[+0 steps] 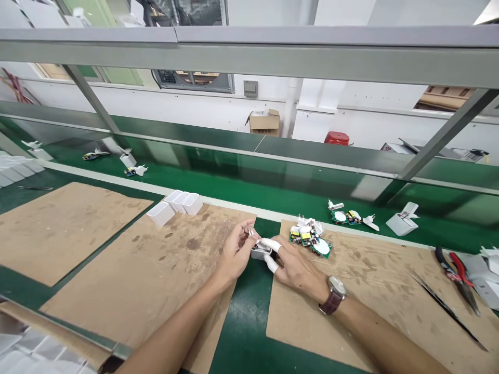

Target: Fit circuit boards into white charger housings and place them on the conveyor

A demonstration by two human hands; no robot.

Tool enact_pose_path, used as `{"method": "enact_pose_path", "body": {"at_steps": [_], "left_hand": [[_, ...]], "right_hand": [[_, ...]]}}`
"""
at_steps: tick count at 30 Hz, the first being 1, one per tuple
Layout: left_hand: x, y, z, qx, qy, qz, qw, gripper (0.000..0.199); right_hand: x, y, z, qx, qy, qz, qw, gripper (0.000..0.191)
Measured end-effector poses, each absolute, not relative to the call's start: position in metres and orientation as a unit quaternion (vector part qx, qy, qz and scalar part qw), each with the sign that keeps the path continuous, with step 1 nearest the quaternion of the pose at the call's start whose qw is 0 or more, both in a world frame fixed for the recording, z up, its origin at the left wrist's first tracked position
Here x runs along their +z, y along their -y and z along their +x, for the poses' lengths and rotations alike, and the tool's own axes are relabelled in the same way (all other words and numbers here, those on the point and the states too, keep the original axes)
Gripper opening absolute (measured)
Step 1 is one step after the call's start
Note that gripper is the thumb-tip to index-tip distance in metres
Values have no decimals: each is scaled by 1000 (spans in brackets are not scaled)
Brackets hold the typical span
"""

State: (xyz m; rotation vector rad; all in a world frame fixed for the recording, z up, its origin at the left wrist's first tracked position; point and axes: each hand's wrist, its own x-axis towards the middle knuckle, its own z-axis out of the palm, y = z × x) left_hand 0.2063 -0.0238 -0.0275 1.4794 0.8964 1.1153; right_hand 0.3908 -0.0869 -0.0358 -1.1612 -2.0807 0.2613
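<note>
White cases (11, 170) are standing in rows at the far left, with tweezers (35, 187) lying just nearer. Farther back, two boards (135, 170) and two plug-topped cases are resting on the green belt (218, 183). Right of the left mat (70, 226), four open cases (183, 201) are sitting at the far edge of the middle mat (156, 275).

Between the middle and right mats, your left hand (236, 252) is holding a plug (250, 231) between bent fingers, at the left end of a small case (261, 254). Your right hand (290, 264), wearing white finger covers (272, 264), is pinching that case from the right.

Just beyond your right hand, a cluster of boards (307, 235) is lying on the right mat (331, 317). Your watch (334, 295) is circling your right wrist. Farther right, a dark tool (448, 310) is lying slantwise near the red-and-black pliers (460, 278), which are lying just beside more white parts (481, 278).
</note>
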Motion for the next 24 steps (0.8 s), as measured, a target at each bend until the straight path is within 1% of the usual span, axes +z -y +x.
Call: {"method": "enact_pose_path", "body": {"at_steps": [4, 6, 8, 10, 11, 13, 14, 15, 16, 19, 20, 24], "left_hand": [[-26, 25, 206, 468, -372, 621, 507, 37], [-25, 26, 206, 465, -371, 625, 506, 37], [-24, 25, 205, 460, -373, 627, 505, 36], [-25, 25, 205, 459, -368, 630, 507, 42], [-26, 26, 204, 460, -357, 636, 506, 49], [-28, 27, 204, 460, -324, 673, 481, 74], [-30, 28, 204, 455, -309, 702, 453, 86], [-31, 29, 204, 448, -298, 733, 415, 90], [-32, 30, 204, 439, -292, 763, 374, 88], [-32, 33, 205, 422, -286, 811, 287, 66], [-32, 33, 205, 420, -284, 817, 274, 63], [-32, 34, 205, 418, -278, 828, 251, 66]], "right_hand": [[-34, 88, 389, 79, 822, -460, 328, 33], [-34, 89, 388, 81, 820, -458, 334, 32], [-37, 88, 386, 105, 808, -453, 361, 34], [-42, 86, 385, 179, 768, -448, 422, 34], [-44, 84, 384, 239, 731, -442, 461, 32], [-49, 79, 383, 387, 624, -423, 531, 31], [-50, 77, 383, 459, 562, -409, 553, 32], [-50, 76, 383, 521, 504, -394, 564, 33], [-50, 75, 383, 570, 457, -378, 568, 35], [-45, 76, 384, 651, 382, -333, 565, 38], [-43, 77, 384, 664, 375, -322, 562, 40], [-38, 80, 383, 688, 348, -317, 552, 43]]}}
